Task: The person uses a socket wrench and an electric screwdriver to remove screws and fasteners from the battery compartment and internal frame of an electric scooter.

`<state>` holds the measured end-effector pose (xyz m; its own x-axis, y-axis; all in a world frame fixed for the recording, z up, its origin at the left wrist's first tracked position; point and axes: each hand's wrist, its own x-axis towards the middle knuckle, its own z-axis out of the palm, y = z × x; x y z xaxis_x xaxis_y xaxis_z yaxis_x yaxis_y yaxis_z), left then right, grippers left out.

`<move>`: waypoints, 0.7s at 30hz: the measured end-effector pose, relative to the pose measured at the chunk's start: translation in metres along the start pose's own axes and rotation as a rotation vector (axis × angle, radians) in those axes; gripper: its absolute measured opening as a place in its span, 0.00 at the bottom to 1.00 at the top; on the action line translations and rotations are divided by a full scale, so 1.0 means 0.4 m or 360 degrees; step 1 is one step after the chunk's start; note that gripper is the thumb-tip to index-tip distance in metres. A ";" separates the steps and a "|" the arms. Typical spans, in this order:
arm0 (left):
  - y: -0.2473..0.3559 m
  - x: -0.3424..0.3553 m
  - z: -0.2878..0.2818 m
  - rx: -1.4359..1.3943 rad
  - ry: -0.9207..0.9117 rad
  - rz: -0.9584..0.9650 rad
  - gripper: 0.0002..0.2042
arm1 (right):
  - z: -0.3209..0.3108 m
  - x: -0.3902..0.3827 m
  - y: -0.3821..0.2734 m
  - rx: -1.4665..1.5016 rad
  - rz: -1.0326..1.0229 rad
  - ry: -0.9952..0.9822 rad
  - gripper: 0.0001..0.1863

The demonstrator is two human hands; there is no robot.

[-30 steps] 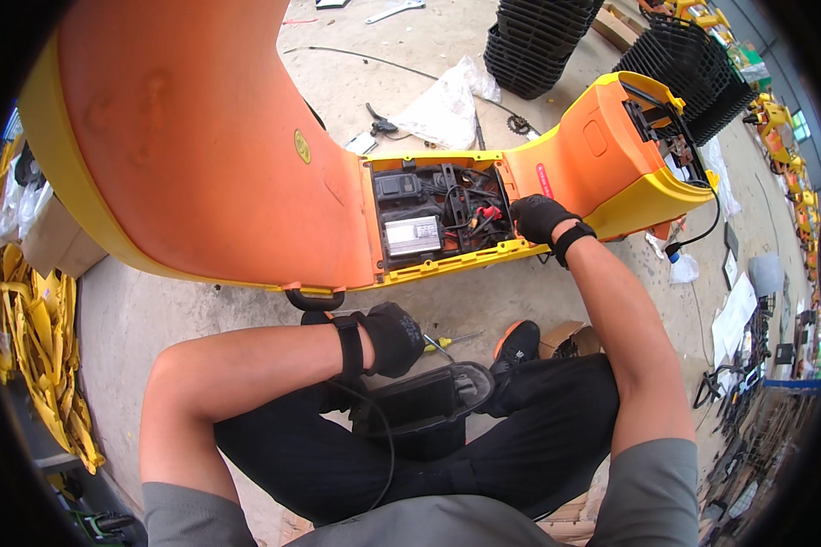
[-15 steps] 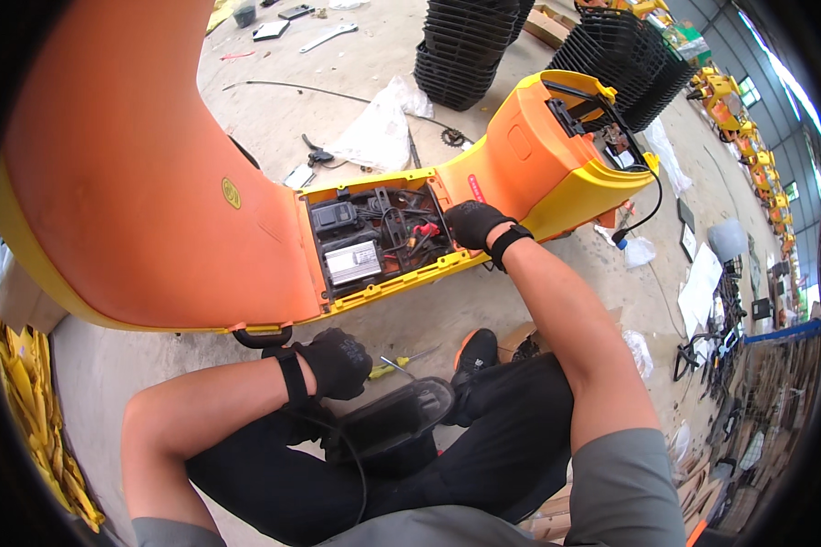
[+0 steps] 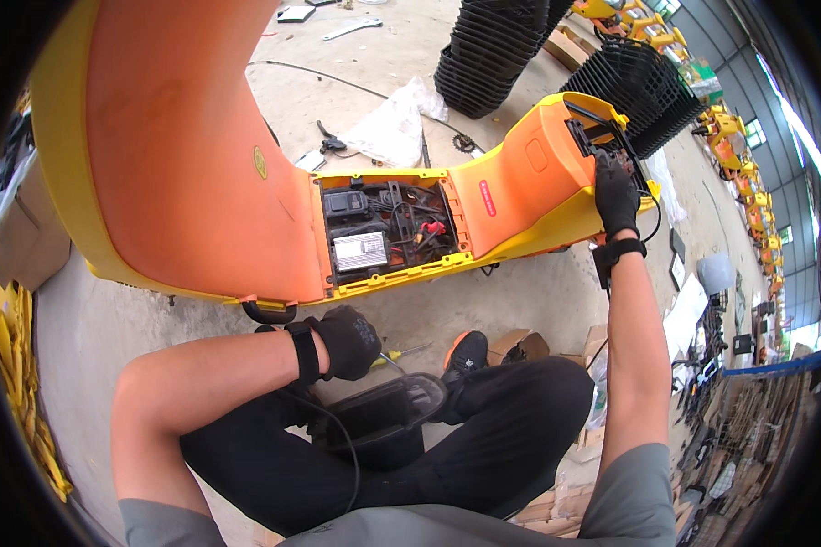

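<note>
Resting on the floor [image 3: 429,314], the scooter body shell [image 3: 292,242] looks stiff, bulky, best held by its yellow rim [image 3: 401,276]; hands apart: left hand [image 3: 348,344] fisted, right hand [image 3: 618,201] at its end, grip unclear.

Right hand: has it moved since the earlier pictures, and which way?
Yes. Judged against the open compartment, the right hand has gone rightward, from beside the compartment's right edge to the outer end of the raised orange section.

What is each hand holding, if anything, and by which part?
It cannot be told: the left hand hides its palm, and the right hand hides its fingertips' contact at the open end of the orange-yellow shell.
</note>
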<state>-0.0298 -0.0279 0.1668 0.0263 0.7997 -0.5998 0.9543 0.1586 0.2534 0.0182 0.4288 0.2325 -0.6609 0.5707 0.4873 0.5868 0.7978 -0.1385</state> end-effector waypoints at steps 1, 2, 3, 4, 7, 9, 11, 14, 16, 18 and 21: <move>-0.004 0.000 0.000 0.0012 0.0023 0.0020 0.13 | 0.003 -0.005 0.004 0.0004 -0.0013 -0.0005 0.23; -0.006 -0.004 0.008 0.0022 0.0033 0.0038 0.13 | -0.012 -0.021 -0.029 -0.0107 0.0032 -0.0081 0.25; -0.009 -0.004 0.019 0.0010 0.0025 0.0030 0.13 | -0.017 -0.034 -0.049 -0.0220 0.0076 -0.0156 0.27; -0.014 0.000 0.033 0.0031 0.0135 0.0046 0.10 | -0.009 -0.041 -0.047 -0.0213 0.0069 -0.0168 0.27; -0.022 0.001 0.048 0.0078 0.0249 0.0068 0.08 | -0.005 -0.044 -0.047 -0.0195 -0.0094 -0.0132 0.28; -0.022 0.015 0.055 0.0095 0.0262 0.0091 0.08 | 0.000 -0.039 -0.040 -0.0198 -0.0078 -0.0084 0.28; -0.019 0.024 0.062 0.0056 0.0285 0.0086 0.08 | 0.000 -0.033 -0.033 -0.0191 -0.0052 -0.0061 0.29; -0.019 0.014 0.049 0.0078 0.0228 0.0076 0.08 | -0.012 -0.021 -0.039 -0.0108 -0.0022 -0.0180 0.27; -0.020 0.008 0.049 0.0060 0.0200 0.0070 0.08 | -0.004 -0.020 -0.045 -0.0122 -0.0039 -0.0174 0.27; -0.021 0.006 0.051 0.0088 0.0199 0.0042 0.08 | 0.000 -0.024 -0.052 -0.0134 -0.0059 -0.0160 0.27; -0.013 0.007 0.033 0.0005 0.0102 -0.0010 0.11 | 0.005 -0.038 -0.048 -0.0170 -0.0108 0.0031 0.27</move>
<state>-0.0308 -0.0344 0.1538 0.0016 0.8340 -0.5517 0.9554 0.1617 0.2472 0.0161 0.4050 0.2261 -0.6925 0.5112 0.5090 0.5879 0.8088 -0.0125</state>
